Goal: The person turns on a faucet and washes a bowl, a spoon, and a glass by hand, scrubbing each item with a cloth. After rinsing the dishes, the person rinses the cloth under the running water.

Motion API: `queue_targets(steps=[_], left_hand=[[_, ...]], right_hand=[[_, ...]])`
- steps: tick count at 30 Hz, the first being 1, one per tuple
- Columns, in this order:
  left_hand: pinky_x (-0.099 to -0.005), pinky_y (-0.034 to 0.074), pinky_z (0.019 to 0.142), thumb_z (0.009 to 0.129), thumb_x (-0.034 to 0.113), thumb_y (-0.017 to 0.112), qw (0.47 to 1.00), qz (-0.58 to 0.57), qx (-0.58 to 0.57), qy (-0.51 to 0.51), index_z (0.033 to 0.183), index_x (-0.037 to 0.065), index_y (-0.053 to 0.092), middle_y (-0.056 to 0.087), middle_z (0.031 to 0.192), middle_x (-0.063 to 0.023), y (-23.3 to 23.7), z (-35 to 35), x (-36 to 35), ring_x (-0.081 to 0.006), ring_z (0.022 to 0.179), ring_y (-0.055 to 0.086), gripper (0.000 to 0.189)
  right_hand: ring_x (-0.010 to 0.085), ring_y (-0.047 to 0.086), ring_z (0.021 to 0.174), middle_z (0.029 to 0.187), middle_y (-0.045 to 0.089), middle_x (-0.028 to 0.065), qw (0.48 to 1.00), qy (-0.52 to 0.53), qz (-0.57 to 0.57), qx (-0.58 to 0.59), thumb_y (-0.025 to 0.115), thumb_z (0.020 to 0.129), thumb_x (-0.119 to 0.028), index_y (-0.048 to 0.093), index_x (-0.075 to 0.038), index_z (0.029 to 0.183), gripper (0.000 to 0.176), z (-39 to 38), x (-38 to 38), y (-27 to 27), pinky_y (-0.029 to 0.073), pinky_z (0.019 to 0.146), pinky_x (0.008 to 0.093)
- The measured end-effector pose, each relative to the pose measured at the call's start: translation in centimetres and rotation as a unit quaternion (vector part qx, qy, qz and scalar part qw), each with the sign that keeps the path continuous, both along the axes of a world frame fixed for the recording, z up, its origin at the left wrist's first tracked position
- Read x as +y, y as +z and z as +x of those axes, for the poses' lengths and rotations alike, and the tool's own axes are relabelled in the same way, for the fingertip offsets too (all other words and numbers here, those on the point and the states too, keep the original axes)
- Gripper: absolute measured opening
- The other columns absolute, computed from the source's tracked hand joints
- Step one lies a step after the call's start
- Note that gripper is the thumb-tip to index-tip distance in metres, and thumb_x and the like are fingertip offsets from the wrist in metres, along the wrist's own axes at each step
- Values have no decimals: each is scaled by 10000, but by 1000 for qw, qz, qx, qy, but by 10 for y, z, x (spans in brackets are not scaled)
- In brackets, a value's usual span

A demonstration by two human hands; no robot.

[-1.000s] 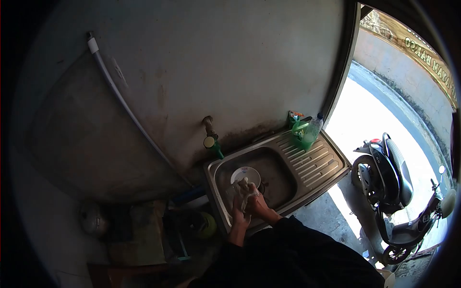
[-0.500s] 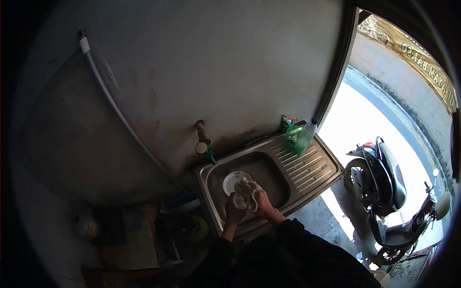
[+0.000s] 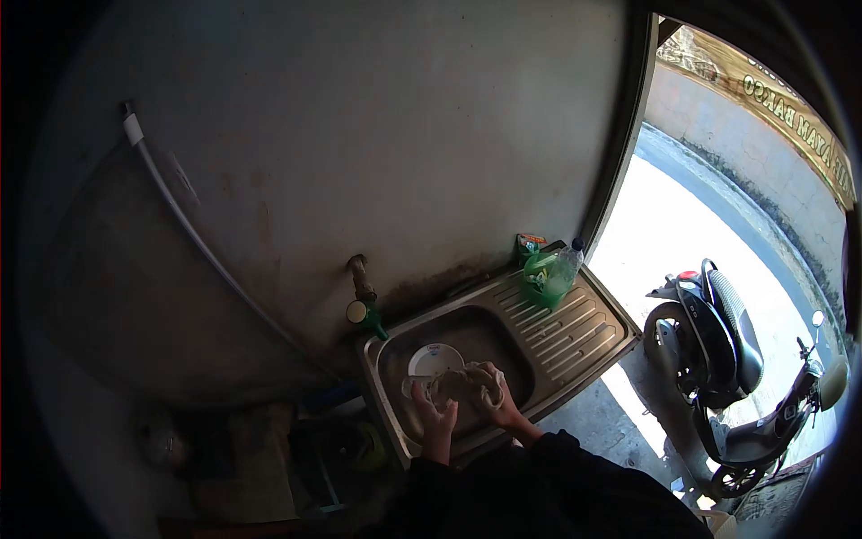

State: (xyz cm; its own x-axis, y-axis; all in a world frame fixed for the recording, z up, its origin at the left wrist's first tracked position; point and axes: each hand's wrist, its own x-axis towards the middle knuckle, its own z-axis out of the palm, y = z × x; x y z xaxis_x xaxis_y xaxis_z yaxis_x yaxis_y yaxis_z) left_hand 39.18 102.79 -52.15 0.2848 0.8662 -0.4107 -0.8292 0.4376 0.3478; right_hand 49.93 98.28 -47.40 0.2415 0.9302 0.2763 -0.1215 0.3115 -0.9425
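Over the sink basin (image 3: 395,386), both my hands hold a crumpled, whitish-grey cloth (image 3: 460,386), stretched between them. My left hand (image 3: 435,415) grips its left end, fingers curled round it. At the other end, my right hand (image 3: 499,399) is closed on the cloth, its fingers partly covered by the folds. A white plate (image 3: 435,357) with a small printed mark on its rim lies in the basin just beyond the cloth. The cloth and my hands hide its near edge.
A tap (image 3: 361,310) with a green outlet juts from the wall behind the basin. On the ribbed drainboard (image 3: 575,328) stand a green container (image 3: 543,283) and a clear bottle (image 3: 570,260). A grey hose (image 3: 211,256) runs down the wall. Outside the doorway is a parked motorbike (image 3: 718,341).
My hands have moved apart, drawing the bunched cloth out sideways between them. The head view has shifted, so the sink and tap appear slightly lower and further left.
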Motion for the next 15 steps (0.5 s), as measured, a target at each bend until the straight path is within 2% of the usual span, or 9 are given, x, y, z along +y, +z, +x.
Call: queue_targets(steps=[2, 3, 4, 6, 8, 10, 11, 13, 15], left_hand=[[-315, 376, 763, 731, 442, 400, 951, 246, 185, -5, 1001, 59, 396, 481, 898, -77, 36, 5, -11, -199, 845, 467, 469], [-307, 385, 736, 721, 458, 393, 993, 45, -65, -84, 984, 53, 409, 477, 906, -83, 15, 4, 3, -199, 839, 469, 483], [-307, 385, 736, 721, 458, 393, 993, 42, -60, -95, 984, 53, 409, 477, 906, -83, 11, 6, 5, -199, 839, 469, 483], [-314, 388, 723, 713, 445, 394, 994, 5, 38, -102, 991, 38, 416, 479, 907, -95, 9, 12, 7, -216, 793, 488, 494], [-320, 385, 707, 715, 438, 396, 991, 14, 87, -103, 982, 38, 423, 484, 892, -97, 20, 16, 0, -218, 800, 483, 483], [-322, 381, 719, 729, 411, 394, 973, -10, 181, -141, 998, 34, 415, 481, 908, -99, 19, 17, 2, -215, 820, 474, 464], [-322, 381, 719, 729, 411, 394, 971, -9, 185, -151, 998, 34, 415, 481, 908, -99, 9, 15, 2, -215, 820, 474, 464], [-330, 376, 745, 738, 376, 400, 976, 108, -96, -163, 1006, 14, 412, 484, 913, -102, -18, 10, 4, -213, 834, 474, 451], [-329, 381, 745, 742, 358, 404, 982, 90, -23, -164, 994, 2, 419, 492, 898, -107, -7, 10, 4, -215, 827, 481, 437]], right_hand=[[262, 429, 830, 854, 422, 110, 938, -59, 23, -341, 552, 627, -172, 451, -24, 917, 342, -9, 2, 3, 346, 761, 318], [280, 445, 816, 842, 460, 121, 941, -23, -40, -334, 579, 547, -150, 504, -11, 831, 325, -13, -3, 5, 345, 773, 323], [280, 445, 816, 842, 460, 121, 943, -32, -46, -328, 579, 547, -150, 504, -11, 831, 325, -11, 2, 0, 345, 773, 323], [260, 465, 875, 839, 504, 129, 729, 110, 78, -671, 528, 592, -102, 540, -2, 764, 199, -4, 14, -16, 362, 742, 356], [237, 466, 897, 783, 539, 112, 729, 124, 46, -672, 512, 589, -89, 570, -6, 660, 123, -8, 14, -1, 325, 807, 336], [272, 402, 982, 943, 491, 153, 605, 307, -73, -731, 499, 594, -94, 541, 11, 807, 242, -7, 23, -12, 245, 882, 334], [272, 402, 982, 943, 491, 153, 612, 301, -80, -727, 499, 594, -94, 541, 11, 807, 242, -8, 26, -29, 245, 882, 334], [286, 312, 1063, 1073, 400, 167, 886, 123, -20, -447, 483, 618, -97, 452, 24, 974, 377, -14, 31, -78, 199, 907, 334], [270, 270, 1089, 1116, 346, 159, 941, 143, -28, -305, 483, 630, -123, 396, 19, 1024, 427, -17, 32, -105, 190, 912, 330]])
